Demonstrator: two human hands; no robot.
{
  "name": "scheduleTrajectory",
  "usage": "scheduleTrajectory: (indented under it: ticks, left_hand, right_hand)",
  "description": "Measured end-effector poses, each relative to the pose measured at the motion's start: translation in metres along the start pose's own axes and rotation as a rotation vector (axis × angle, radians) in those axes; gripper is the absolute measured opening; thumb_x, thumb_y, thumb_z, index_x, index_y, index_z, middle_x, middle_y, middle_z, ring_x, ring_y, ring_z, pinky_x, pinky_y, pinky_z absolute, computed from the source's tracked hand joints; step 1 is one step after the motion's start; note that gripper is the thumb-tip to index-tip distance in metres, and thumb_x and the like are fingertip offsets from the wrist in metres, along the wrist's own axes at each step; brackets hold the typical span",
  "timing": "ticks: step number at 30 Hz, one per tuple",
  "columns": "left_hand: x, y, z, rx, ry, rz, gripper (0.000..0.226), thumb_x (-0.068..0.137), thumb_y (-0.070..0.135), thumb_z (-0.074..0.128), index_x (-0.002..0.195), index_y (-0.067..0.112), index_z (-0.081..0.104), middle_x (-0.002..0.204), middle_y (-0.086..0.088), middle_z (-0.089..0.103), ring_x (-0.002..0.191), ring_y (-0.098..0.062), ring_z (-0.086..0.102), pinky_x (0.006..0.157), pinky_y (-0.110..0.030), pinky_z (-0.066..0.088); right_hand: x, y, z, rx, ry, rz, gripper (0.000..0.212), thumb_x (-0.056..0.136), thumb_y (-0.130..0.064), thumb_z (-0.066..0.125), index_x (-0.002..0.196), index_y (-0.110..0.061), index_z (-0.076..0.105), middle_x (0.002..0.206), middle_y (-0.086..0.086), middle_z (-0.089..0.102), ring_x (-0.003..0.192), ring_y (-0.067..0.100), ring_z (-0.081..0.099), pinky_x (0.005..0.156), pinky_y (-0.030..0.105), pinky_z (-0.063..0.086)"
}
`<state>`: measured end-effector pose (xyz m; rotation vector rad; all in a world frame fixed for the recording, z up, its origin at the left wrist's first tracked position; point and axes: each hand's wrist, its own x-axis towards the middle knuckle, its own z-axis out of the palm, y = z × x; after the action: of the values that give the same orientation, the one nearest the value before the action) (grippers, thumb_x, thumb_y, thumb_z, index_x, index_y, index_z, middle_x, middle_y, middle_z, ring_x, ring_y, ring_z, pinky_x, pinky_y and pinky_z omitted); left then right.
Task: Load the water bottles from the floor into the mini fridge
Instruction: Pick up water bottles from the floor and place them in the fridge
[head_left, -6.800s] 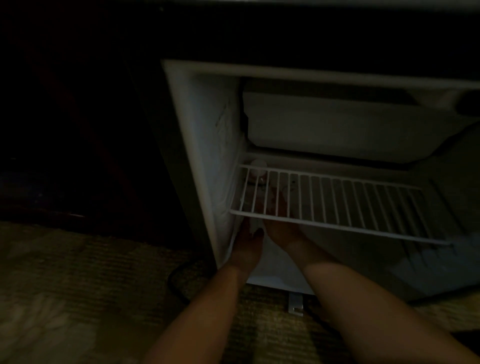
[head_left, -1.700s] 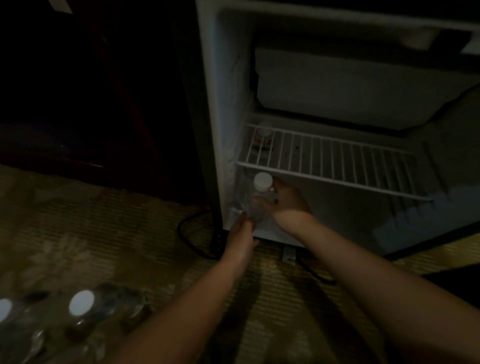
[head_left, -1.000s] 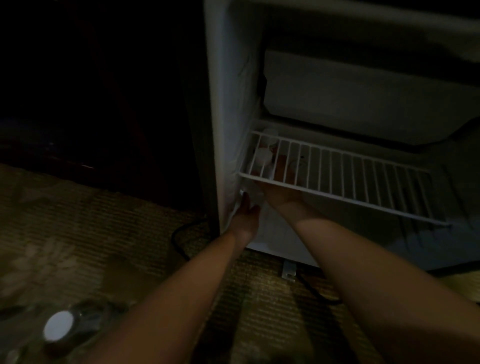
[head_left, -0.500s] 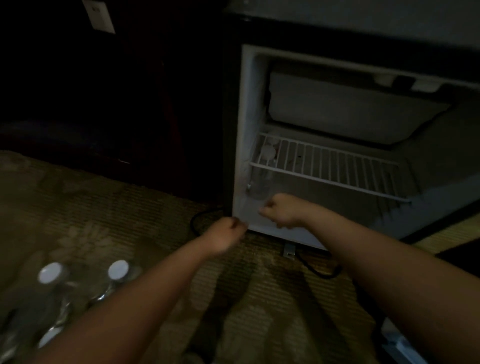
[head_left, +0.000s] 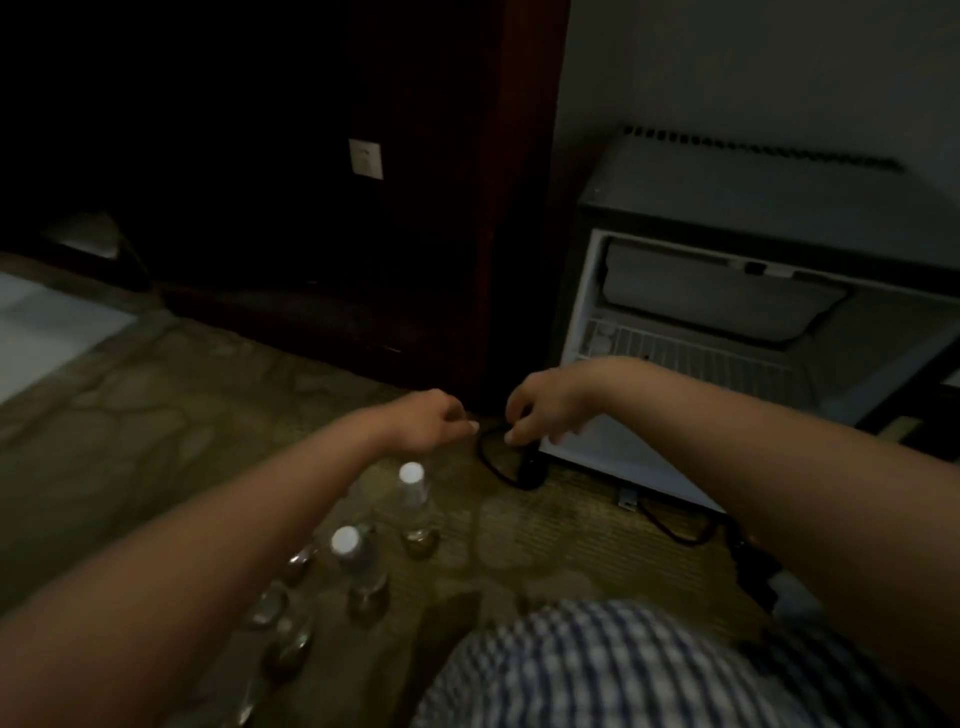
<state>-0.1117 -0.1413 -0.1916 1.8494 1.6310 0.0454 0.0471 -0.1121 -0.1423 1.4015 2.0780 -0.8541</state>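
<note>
Head: bottles (head_left: 413, 499) below hands (head_left: 426, 428), untouched

Left of the one open, white-lined mini fridge (head_left: 727, 197) stand two clear plastic water bottles with white caps (head_left: 415, 501) (head_left: 358, 566), plus more too hidden to count; inside it sits one white wire shelf (head_left: 737, 358), at its front left corner one looped black cord (head_left: 488, 457), and up-left of it one white wall plate (head_left: 366, 158).
</note>
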Motion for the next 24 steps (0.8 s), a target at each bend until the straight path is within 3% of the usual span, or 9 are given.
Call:
scheduleTrajectory:
  ticks: [3, 8, 13, 19, 24]
  left_hand:
    - [-0.045, -0.016, -0.019, 0.096, -0.013, -0.058, 0.037, 0.093, 0.038, 0.049, 0.112, 0.010, 0.061, 0.111, -0.011, 0.065, 0.101, -0.024, 0.060, 0.081, -0.031, 0.043]
    - [-0.114, -0.058, -0.031, 0.211, -0.023, -0.224, 0.043, 0.092, 0.040, 0.050, 0.119, 0.008, 0.059, 0.120, -0.010, 0.062, 0.108, -0.026, 0.058, 0.092, -0.036, 0.046]
    - [-0.174, -0.110, -0.018, 0.106, -0.077, -0.287, 0.039, 0.093, 0.035, 0.050, 0.121, 0.009, 0.056, 0.116, -0.003, 0.058, 0.102, -0.018, 0.054, 0.088, -0.030, 0.043]
    - [-0.211, -0.175, 0.021, -0.013, -0.156, -0.387, 0.039, 0.093, 0.037, 0.049, 0.123, 0.012, 0.053, 0.117, -0.003, 0.057, 0.103, -0.018, 0.056, 0.093, -0.033, 0.047]
    - [-0.228, -0.217, 0.057, -0.159, -0.098, -0.475, 0.050, 0.089, 0.028, 0.057, 0.135, 0.017, 0.042, 0.134, -0.008, 0.052, 0.120, -0.022, 0.052, 0.102, -0.037, 0.043]
  right_hand:
    - [-0.027, -0.053, 0.003, -0.089, -0.053, -0.054, 0.046, 0.093, -0.039, 0.052, 0.135, -0.021, 0.045, 0.117, 0.002, 0.057, 0.107, 0.021, 0.059, 0.090, 0.034, 0.051]
    - [-0.043, -0.125, 0.034, -0.272, 0.008, -0.171, 0.057, 0.090, -0.039, 0.056, 0.141, -0.019, 0.040, 0.135, 0.005, 0.052, 0.115, 0.024, 0.058, 0.093, 0.035, 0.050]
    - [-0.032, -0.180, 0.091, -0.287, 0.054, -0.245, 0.056, 0.091, -0.033, 0.057, 0.142, -0.021, 0.037, 0.144, 0.006, 0.042, 0.124, 0.026, 0.049, 0.093, 0.035, 0.042]
    - [-0.008, -0.195, 0.153, -0.107, 0.087, -0.316, 0.056, 0.090, -0.025, 0.057, 0.141, -0.019, 0.036, 0.137, 0.008, 0.050, 0.122, 0.024, 0.050, 0.097, 0.035, 0.042]
    - [0.015, -0.205, 0.178, -0.140, 0.102, -0.353, 0.054, 0.090, -0.027, 0.057, 0.140, -0.018, 0.038, 0.134, 0.009, 0.051, 0.121, 0.025, 0.050, 0.098, 0.037, 0.042]
